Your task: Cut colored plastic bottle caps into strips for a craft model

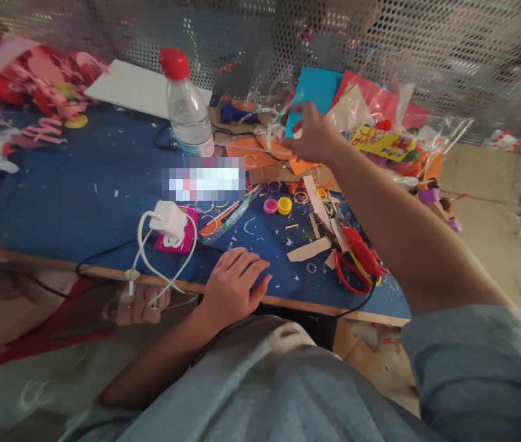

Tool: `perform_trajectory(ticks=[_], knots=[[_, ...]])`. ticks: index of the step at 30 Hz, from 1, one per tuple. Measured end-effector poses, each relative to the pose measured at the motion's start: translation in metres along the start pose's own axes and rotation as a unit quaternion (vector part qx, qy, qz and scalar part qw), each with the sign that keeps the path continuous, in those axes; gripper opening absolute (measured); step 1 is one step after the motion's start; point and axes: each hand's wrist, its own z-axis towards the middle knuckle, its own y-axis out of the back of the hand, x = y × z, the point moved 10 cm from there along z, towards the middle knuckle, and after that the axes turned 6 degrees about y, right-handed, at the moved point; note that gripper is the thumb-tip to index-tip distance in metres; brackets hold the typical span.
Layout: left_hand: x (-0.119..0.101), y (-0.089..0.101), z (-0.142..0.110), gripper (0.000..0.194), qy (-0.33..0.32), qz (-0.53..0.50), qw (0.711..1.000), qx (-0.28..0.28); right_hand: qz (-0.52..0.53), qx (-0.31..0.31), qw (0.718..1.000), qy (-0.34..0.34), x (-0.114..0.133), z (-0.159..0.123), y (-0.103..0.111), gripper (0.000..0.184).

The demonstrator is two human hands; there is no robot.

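My left hand [235, 285] lies palm down at the table's front edge, fingers stretched loosely and nothing in them. My right hand [315, 136] reaches to the back of the table, its fingers curved and apart, just over a blue sheet [320, 86] and orange paper pieces [251, 153]. Beside its fingertips is a clear, whitish curved strip [269, 129]; whether they touch it I cannot tell. Under my right forearm lie red-handled scissors [352, 273] and cut tan strips [310, 248]. A pink cap [270, 205] and a yellow cap [285, 205] sit between my hands.
A red-capped bottle [189, 116] stands left of centre. A white charger [168, 220] sits in a pink socket block [181, 236], its cable looping toward another person's hand [140, 304]. Pink cut-outs [43, 73] pile at far left; cardboard [485, 184] lies right. Perforated metal [135, 37] runs behind.
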Motion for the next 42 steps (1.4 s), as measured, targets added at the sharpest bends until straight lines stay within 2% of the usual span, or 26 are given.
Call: perform_trajectory(ticks=[2, 4, 6, 8, 11, 14, 18, 23, 26, 28, 30, 32, 34, 36, 39, 42], knots=[[0.000, -0.001, 0.000, 0.013, 0.000, 0.002, 1.000, 0.004, -0.104, 0.097, 0.990, 0.000, 0.027, -0.017, -0.021, 0.034], [0.000, -0.002, 0.000, 0.013, -0.001, 0.003, 1.000, 0.007, -0.127, 0.209, 0.966, 0.079, 0.069, -0.037, -0.046, 0.030], [0.000, -0.002, 0.000, 0.012, -0.001, 0.004, 1.000, 0.006, -0.102, 0.281, 0.939, 0.168, 0.107, -0.056, -0.066, 0.026], [0.000, -0.001, -0.001, 0.012, 0.001, 0.003, 1.000, 0.000, -0.119, 0.291, 0.931, 0.184, 0.120, -0.063, -0.076, 0.024], [0.001, 0.001, -0.001, 0.012, 0.003, -0.001, 1.000, -0.004, -0.124, 0.271, 0.935, 0.192, 0.122, -0.061, -0.088, 0.025], [0.000, 0.001, -0.001, 0.011, -0.001, 0.000, 1.000, -0.003, -0.098, 0.247, 0.937, 0.225, 0.124, -0.060, -0.093, 0.026], [0.000, 0.001, 0.000, 0.012, 0.000, 0.000, 1.000, -0.003, -0.088, 0.249, 0.933, 0.246, 0.127, -0.064, -0.094, 0.025], [0.000, 0.000, 0.000, 0.012, 0.007, 0.003, 1.000, -0.002, -0.078, 0.235, 0.929, 0.276, 0.134, -0.069, -0.090, 0.017], [0.000, 0.001, 0.000, 0.012, 0.002, 0.001, 1.000, -0.003, -0.100, 0.211, 0.925, 0.299, 0.134, -0.070, -0.083, 0.021], [0.000, 0.002, -0.001, 0.013, -0.001, 0.000, 1.000, -0.008, -0.041, 0.191, 0.933, 0.303, 0.136, -0.072, -0.069, 0.021], [0.001, 0.002, -0.001, 0.014, -0.002, -0.003, 1.000, -0.011, 0.077, 0.174, 0.941, 0.281, 0.136, -0.076, -0.047, 0.019], [0.002, 0.002, -0.002, 0.016, -0.001, -0.007, 1.000, -0.012, 0.104, 0.164, 0.945, 0.262, 0.133, -0.085, -0.026, 0.026], [0.003, 0.001, -0.001, 0.016, 0.000, -0.008, 1.000, -0.008, 0.091, 0.132, 0.963, 0.215, 0.121, -0.092, -0.004, 0.025], [0.003, -0.001, -0.001, 0.016, 0.000, -0.008, 1.000, -0.003, 0.026, 0.099, 0.979, 0.176, 0.103, -0.097, 0.012, 0.020], [0.004, -0.001, 0.001, 0.015, -0.001, -0.004, 1.000, -0.001, -0.053, 0.074, 0.989, 0.115, 0.065, -0.099, 0.021, 0.016], [0.004, 0.000, 0.001, 0.017, 0.001, -0.006, 1.000, -0.007, -0.085, 0.049, 0.992, 0.081, 0.037, -0.107, 0.029, 0.023]])
